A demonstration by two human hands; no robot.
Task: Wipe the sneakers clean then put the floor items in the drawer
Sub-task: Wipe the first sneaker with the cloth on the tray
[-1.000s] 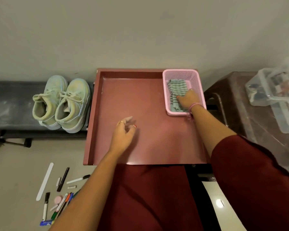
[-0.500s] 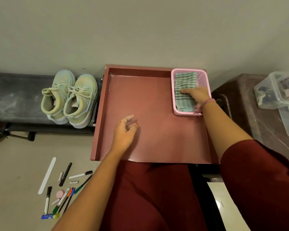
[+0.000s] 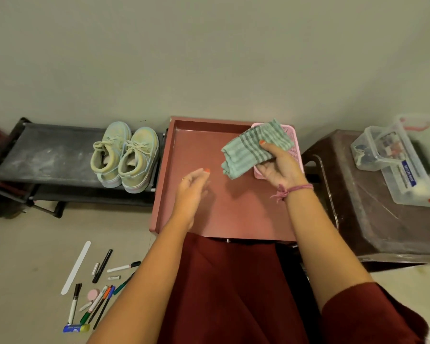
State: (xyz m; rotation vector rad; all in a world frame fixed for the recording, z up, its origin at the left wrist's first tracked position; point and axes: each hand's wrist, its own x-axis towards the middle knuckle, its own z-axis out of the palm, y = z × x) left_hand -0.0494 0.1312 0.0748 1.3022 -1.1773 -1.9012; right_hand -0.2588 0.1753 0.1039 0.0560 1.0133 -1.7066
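Nearest us, at 7 o'clock on the floor (image 3: 23,269), we see the scattered floor items (image 3: 94,286): pens, markers, a long white file, a pink round piece and a blue and yellow tube, lying loose with bare floor to their left and beyond them. Our dark red skirt (image 3: 224,294) fills the view at 6 o'clock, just beside the pens.

Past our knees sits the reddish surface (image 3: 233,209), a tray-like top with a raised lip along its left and far edges; its near edge is flush, and most of its middle is bare. Our left hand (image 3: 191,192) hovers over it at the centre, fingers straight and relaxed, holding nothing. Our right hand (image 3: 281,167), at 1 o'clock, grips the striped green cloth (image 3: 251,150), thumb on top, fingers curled beneath; the cloth is lifted above the pink basket (image 3: 293,142), which stands in the far right corner of the surface.

At 10 o'clock the sneakers (image 3: 124,155) stand as a pair, touching, on the right end of a dusty black rack (image 3: 47,155), just beside the surface's left lip. At 3 o'clock a brown stool (image 3: 358,194) carries a clear plastic box (image 3: 397,160). The wall (image 3: 209,58) closes the far side.
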